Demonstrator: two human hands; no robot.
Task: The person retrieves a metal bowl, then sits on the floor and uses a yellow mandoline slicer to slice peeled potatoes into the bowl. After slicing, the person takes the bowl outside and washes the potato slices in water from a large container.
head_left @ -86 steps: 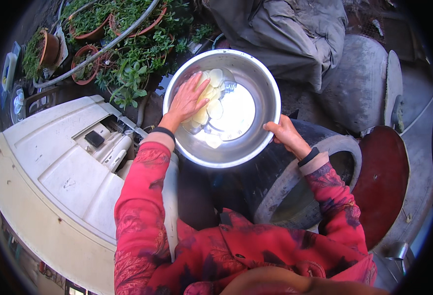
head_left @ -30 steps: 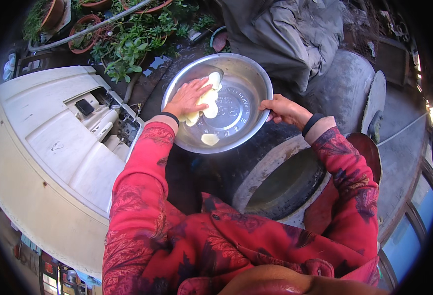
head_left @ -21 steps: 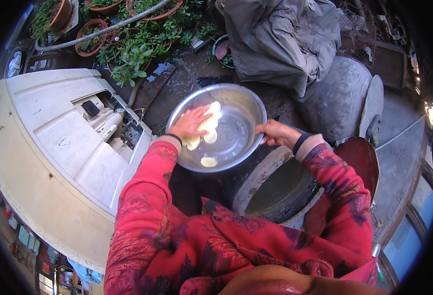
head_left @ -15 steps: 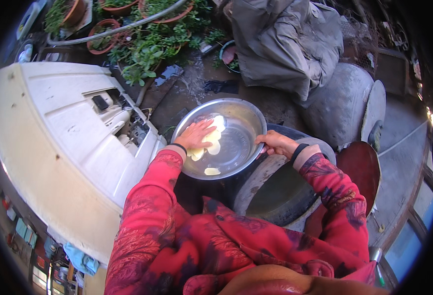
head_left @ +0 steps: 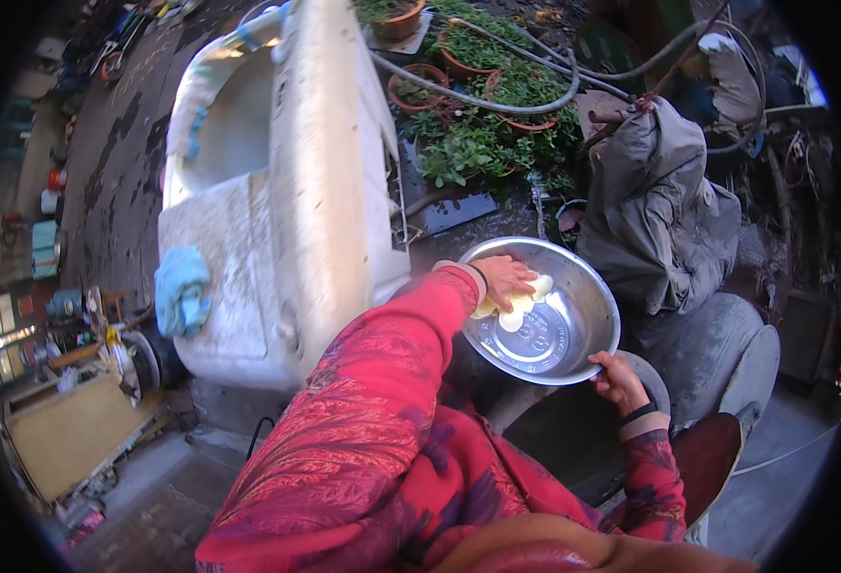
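A wide metal basin (head_left: pixel 583 286) is held out before me, over the rim of a big vat (head_left: pixel 645 377). Pale yellow, thin slices (head_left: pixel 511 321), which look like potato, lie against its left inner wall. My left hand (head_left: pixel 508 281) reaches over the basin's left rim and lies on the slices, palm down with fingers spread. On the near right, my right hand (head_left: pixel 619 380) is closed round the basin's rim. The basin's bottom shines, and I cannot tell how much water is in it.
A white washing machine (head_left: pixel 335 191) with a blue cloth (head_left: pixel 183 290) stands left. Potted plants (head_left: pixel 483 143) and a hose (head_left: pixel 497 103) lie ahead. A grey cover (head_left: pixel 659 210) drapes something at right, behind a large grey jar (head_left: pixel 702 358). A dark red lid (head_left: pixel 707 458) leans nearby.
The view has swung left, so basin and hands appear further right and more of the washing machine shows. A slice lying apart on the basin's bottom no longer shows. Both hands keep their places.
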